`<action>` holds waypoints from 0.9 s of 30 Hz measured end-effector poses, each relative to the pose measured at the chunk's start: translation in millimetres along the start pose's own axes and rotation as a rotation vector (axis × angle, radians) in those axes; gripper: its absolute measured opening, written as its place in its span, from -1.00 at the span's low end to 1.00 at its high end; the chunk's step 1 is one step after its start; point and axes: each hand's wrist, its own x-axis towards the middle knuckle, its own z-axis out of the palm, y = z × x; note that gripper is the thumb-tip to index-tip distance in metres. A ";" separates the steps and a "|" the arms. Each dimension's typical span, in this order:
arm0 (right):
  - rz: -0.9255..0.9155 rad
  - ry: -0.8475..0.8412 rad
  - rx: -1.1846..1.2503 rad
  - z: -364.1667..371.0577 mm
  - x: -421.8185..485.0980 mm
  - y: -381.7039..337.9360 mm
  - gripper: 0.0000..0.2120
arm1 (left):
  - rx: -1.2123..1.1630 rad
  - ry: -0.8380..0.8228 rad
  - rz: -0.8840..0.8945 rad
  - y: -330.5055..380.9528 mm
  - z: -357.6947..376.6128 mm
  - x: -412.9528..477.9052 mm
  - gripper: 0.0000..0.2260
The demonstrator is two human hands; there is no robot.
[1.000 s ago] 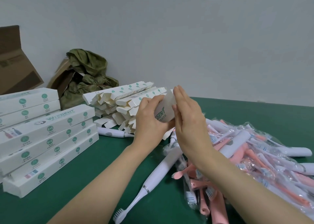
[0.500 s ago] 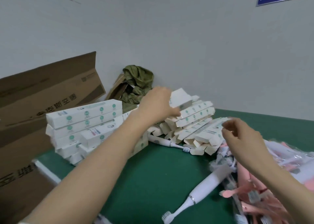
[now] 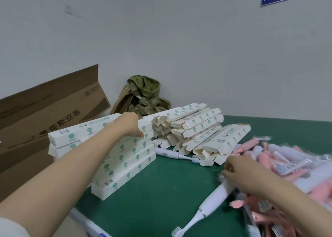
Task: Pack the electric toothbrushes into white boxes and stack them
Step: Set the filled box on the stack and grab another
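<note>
My left hand (image 3: 129,125) grips the right end of a closed white box (image 3: 86,131) that lies on top of the stack of packed white boxes (image 3: 125,162) at the left. My right hand (image 3: 235,167) hovers with loosely curled fingers, holding nothing, over the near edge of the heap of pink and white bagged toothbrushes (image 3: 287,162). A loose white electric toothbrush (image 3: 212,200) lies just below that hand, bristles toward me. Another white toothbrush (image 3: 170,153) lies between the stack and the pile of empty boxes with open flaps (image 3: 199,129).
The green table (image 3: 161,191) meets the wall at the back. A large brown cardboard carton (image 3: 45,114) stands left of the stack. A crumpled olive cloth (image 3: 145,96) sits in the back corner. A white and blue object (image 3: 89,226) lies at the near edge.
My left hand carried the white box from in front of me over to the top of the left stack. My right hand let go and dropped toward the toothbrush heap. My view turned left.
</note>
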 end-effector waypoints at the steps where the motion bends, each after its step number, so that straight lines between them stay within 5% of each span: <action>1: -0.004 -0.003 0.002 -0.1 -0.2 -0.2 -0.75 | 0.022 0.004 0.009 1.7 0.6 -1.5 -0.63; 14: -0.045 0.051 0.066 3.4 0.5 8.1 -0.74 | -0.067 0.433 0.249 107.7 31.1 14.8 -0.66; 21: -0.044 0.076 0.066 -3.0 4.1 12.8 -0.73 | -0.143 0.360 0.150 120.7 39.0 46.4 -0.86; 27: -0.037 0.154 0.195 -12.2 7.9 18.6 -0.76 | -0.397 0.792 0.366 123.9 30.3 8.9 -0.85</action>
